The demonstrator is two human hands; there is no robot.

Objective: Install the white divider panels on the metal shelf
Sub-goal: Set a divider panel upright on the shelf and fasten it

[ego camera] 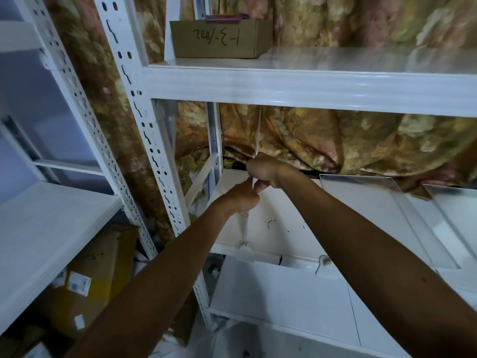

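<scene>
A thin, see-through white divider panel (257, 130) stands upright and edge-on on the middle shelf board (284, 228) of the white metal shelf (309, 86). Its top reaches the underside of the shelf above. My right hand (263, 171) grips the panel's front edge higher up, fingers curled round it. My left hand (241, 198) pinches the same edge just below. Under my hands the panel's lower front corner sits in a small white clip (244, 250) at the shelf's front lip. Two more divider panels (382, 210) lie flat on the board to the right.
A cardboard box (219, 38) with handwriting sits on the upper shelf. Floral fabric (361, 143) hangs behind the shelf. A perforated white upright (152, 151) stands left of my hands. Another white shelf (46, 228) is at far left, with boxes (85, 280) on the floor beneath.
</scene>
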